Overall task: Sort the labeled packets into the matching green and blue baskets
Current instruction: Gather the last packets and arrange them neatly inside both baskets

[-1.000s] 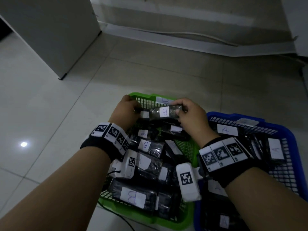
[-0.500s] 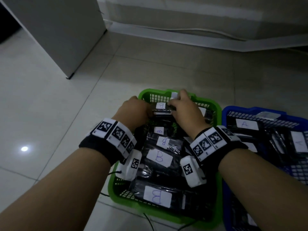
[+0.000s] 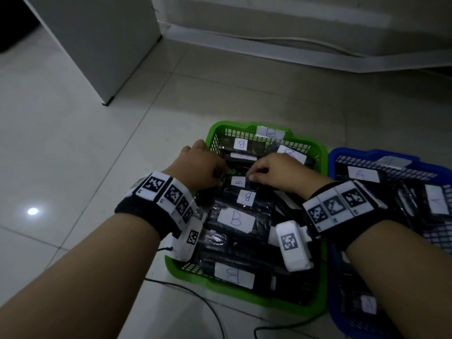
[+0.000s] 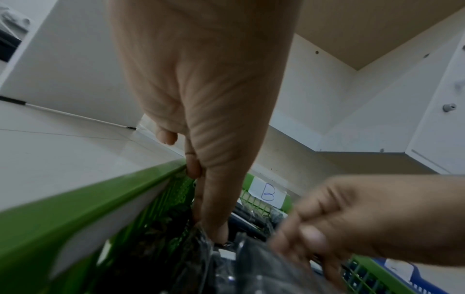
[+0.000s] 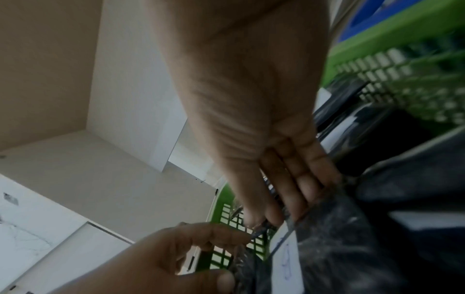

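Half a sec ago both hands held a B packet up at the far rim. Now the B packet (image 3: 238, 181) lies low in the green basket (image 3: 318, 152) w/ other Bs (right place). Left hand (image 3: 199, 165) and right hand (image 3: 278, 171) each pinch an end. Blue basket (image 3: 332, 157) sits beside.

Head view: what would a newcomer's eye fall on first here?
Two hands meet over the green basket, the left hand and right hand both pinching a dark packet labeled B above a pile of B packets. Right beside it stands the blue basket, holding packets labeled A.
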`<action>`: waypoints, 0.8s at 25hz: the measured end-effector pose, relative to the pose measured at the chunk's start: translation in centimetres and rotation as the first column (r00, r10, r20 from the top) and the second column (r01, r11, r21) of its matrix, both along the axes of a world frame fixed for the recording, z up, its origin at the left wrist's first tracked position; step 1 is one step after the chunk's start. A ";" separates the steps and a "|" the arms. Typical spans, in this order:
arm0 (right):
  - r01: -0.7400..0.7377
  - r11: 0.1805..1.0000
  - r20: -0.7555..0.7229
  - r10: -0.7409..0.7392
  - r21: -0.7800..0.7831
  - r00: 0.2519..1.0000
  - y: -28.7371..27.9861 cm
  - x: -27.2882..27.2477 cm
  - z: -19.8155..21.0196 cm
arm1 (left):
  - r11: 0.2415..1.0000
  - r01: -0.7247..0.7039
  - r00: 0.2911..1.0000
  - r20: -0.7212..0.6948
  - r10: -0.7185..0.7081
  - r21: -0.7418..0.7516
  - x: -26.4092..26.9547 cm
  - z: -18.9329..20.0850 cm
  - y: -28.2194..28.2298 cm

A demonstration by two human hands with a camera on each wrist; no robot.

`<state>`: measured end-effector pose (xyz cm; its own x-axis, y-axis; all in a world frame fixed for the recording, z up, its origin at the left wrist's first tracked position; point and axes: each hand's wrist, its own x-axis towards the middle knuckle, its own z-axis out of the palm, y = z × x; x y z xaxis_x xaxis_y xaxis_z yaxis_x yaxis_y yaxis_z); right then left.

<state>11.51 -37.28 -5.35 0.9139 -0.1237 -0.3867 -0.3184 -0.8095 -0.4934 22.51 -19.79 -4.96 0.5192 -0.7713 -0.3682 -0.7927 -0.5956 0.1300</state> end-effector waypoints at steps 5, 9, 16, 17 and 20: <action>-0.075 0.996 -0.156 0.067 -0.048 0.985 1.4 -2.9 0.6 | 0.997 -0.049 0.996 -0.080 0.044 -0.064 -1.4 0.0 0.2; 0.269 0.962 -0.027 -0.269 0.039 0.963 0.4 -4.5 2.1 | 0.950 -0.173 0.972 -0.202 0.122 -0.260 -3.3 -0.3 0.8; 0.314 0.947 -0.257 -0.322 -0.076 0.911 1.2 -6.1 2.2 | 0.986 -0.099 0.931 -0.362 0.044 -0.135 -5.4 -0.5 1.0; 0.306 0.947 -0.247 -0.321 -0.096 0.914 1.4 -6.0 2.0 | 0.986 -0.095 0.924 -0.380 0.037 -0.135 -5.6 -0.6 1.0; 0.356 0.930 -0.194 -0.368 -0.097 0.909 1.6 -6.2 1.7 | 0.984 -0.084 0.959 -0.280 0.037 -0.157 -5.6 -0.8 0.6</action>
<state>5.34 -35.64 -3.62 0.7038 -0.4587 -0.5424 -0.6837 -0.6447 -0.3419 16.91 -19.19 -5.80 0.4636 -0.8037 -0.3730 -0.6754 -0.5930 0.4383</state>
